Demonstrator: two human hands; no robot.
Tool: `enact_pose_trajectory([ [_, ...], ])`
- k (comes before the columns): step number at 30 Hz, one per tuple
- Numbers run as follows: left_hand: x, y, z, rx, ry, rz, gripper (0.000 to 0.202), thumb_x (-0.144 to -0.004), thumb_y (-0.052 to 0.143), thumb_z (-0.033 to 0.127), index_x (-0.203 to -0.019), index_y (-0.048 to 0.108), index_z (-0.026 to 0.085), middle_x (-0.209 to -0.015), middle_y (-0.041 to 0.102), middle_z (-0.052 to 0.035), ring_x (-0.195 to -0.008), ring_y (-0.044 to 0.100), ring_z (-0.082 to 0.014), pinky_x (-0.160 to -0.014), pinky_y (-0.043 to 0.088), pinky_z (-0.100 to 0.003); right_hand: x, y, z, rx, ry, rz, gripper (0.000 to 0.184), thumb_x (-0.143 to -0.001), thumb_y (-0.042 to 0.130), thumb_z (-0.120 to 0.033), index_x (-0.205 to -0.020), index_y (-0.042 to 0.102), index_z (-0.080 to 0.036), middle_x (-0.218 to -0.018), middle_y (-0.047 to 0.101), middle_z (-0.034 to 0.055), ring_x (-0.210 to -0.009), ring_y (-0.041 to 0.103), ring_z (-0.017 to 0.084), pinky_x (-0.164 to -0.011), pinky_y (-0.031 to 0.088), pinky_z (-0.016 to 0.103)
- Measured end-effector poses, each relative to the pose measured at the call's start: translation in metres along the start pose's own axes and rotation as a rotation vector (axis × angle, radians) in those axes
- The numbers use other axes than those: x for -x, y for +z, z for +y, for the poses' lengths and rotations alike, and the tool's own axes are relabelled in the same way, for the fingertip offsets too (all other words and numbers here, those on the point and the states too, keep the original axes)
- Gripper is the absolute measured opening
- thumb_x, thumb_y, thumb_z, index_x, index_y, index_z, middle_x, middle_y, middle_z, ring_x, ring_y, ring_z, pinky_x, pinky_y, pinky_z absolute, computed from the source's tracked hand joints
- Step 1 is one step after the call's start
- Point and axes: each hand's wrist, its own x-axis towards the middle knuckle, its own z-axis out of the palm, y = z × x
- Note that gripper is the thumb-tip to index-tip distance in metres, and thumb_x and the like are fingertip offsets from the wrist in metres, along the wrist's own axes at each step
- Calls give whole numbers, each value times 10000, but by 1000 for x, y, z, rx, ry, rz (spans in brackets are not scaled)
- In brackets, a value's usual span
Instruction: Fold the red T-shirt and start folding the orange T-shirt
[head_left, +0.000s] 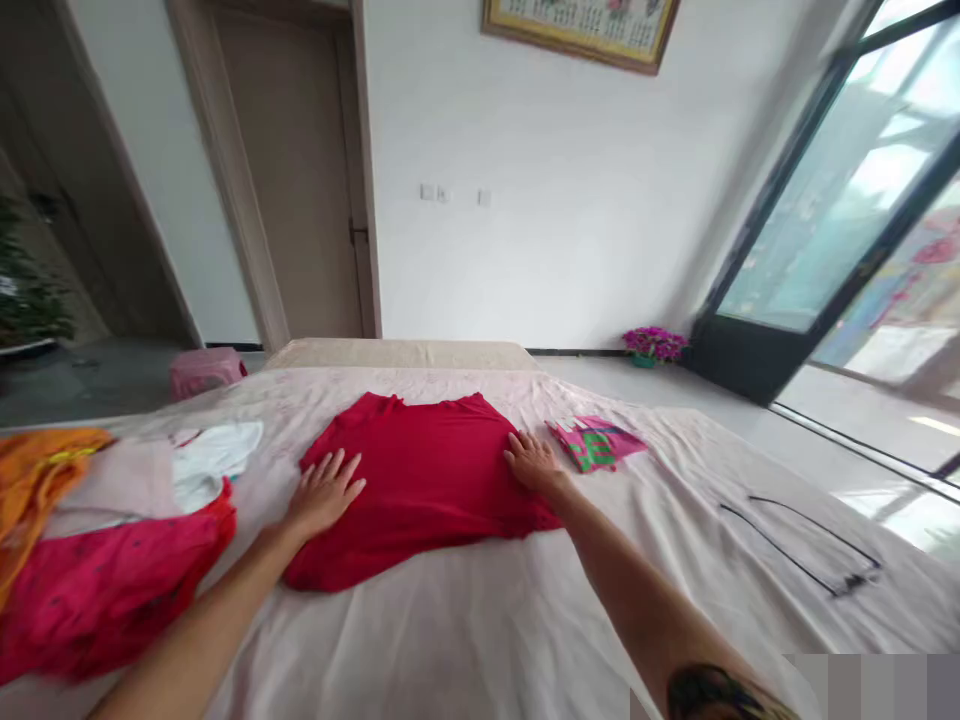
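Note:
A dark red shirt [427, 470] lies spread out on the pale pink bed sheet [480, 630], its neckline at the far side. My left hand [328, 492] rests flat on the shirt's left part, fingers spread. On the opposite edge, my right hand [534, 462] presses down with its fingers stretched out. Neither hand grips the cloth. Just beyond my right hand sits a small folded pink garment [598, 443] with green and white print.
A heap of clothes [127, 560], orange, white and red, lies at the left. Eyeglasses [806, 550] rest on the sheet at the right. Past the bed are a pink stool [206, 372], a pot of purple flowers [654, 345] and a closed door [292, 170].

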Motion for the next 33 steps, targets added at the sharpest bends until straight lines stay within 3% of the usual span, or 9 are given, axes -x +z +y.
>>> enact_pose_trajectory([
  [4,22,-5,20,18,-79,-5,624,-969,367,484,-1530,362,213,-1598,308,-200,-1477,284,-371,-1164,224,-550,30,1,-14,-41,-21,50,623,-1023,259,-495,-1567,280,-193,-1639,212,104,-1514,122,256,-1196,77,455],
  [7,38,2,23,51,26,96,592,-967,391,456,-1512,403,225,-1597,317,-185,-1473,303,-355,-1172,214,-554,51,8,-19,-67,-162,71,605,-1025,248,-506,-1572,266,-250,-1647,204,39,-1515,133,219,-1204,77,403],
  [11,52,10,10,184,122,170,550,-957,411,425,-1458,490,212,-1570,386,-159,-1453,353,-329,-1178,249,-541,66,9,-8,-74,-119,88,582,-1027,277,-490,-1561,296,-257,-1635,243,26,-1503,177,223,-1199,122,427],
  [15,75,2,-7,451,278,198,455,-951,414,433,-1292,638,234,-1414,593,-90,-1373,476,-255,-1148,371,-458,79,-6,4,-75,-52,167,485,-1017,387,-399,-1460,472,-222,-1549,413,93,-1418,348,269,-1145,229,463],
  [17,94,-5,-11,537,389,223,367,-926,476,417,-1172,695,254,-1286,676,-58,-1326,519,-233,-1135,402,-412,93,-16,2,-113,-144,236,390,-1015,413,-350,-1333,594,-216,-1395,572,106,-1288,488,243,-1071,323,391],
  [20,123,-14,-13,576,484,212,288,-865,568,331,-1105,710,263,-1231,689,-56,-1277,552,-233,-1111,430,-377,123,-29,-17,-183,-465,253,323,-1029,402,-337,-1111,696,-231,-1072,696,69,-1008,602,180,-886,407,284],
  [24,137,-17,-13,631,474,130,442,-776,563,184,-1200,667,254,-1279,660,-64,-1233,583,-227,-1095,443,-364,152,-31,-59,-121,-775,195,207,-991,506,-317,-1044,691,-239,-978,680,42,-905,583,172,-791,408,269],
  [28,128,-14,-15,705,390,116,457,-750,476,124,-1148,672,234,-1219,687,-53,-1186,613,-210,-1074,453,-369,150,-23,-89,-21,-712,215,182,-940,593,-295,-1085,664,-210,-1019,667,68,-942,575,200,-803,414,288],
  [33,121,-13,-11,757,271,146,272,-829,495,262,-1030,677,240,-1068,737,-34,-1050,670,-203,-960,504,-323,120,-26,-98,-132,-678,105,193,-947,506,-192,-932,699,-192,-932,690,50,-844,598,161,-758,406,260],
])
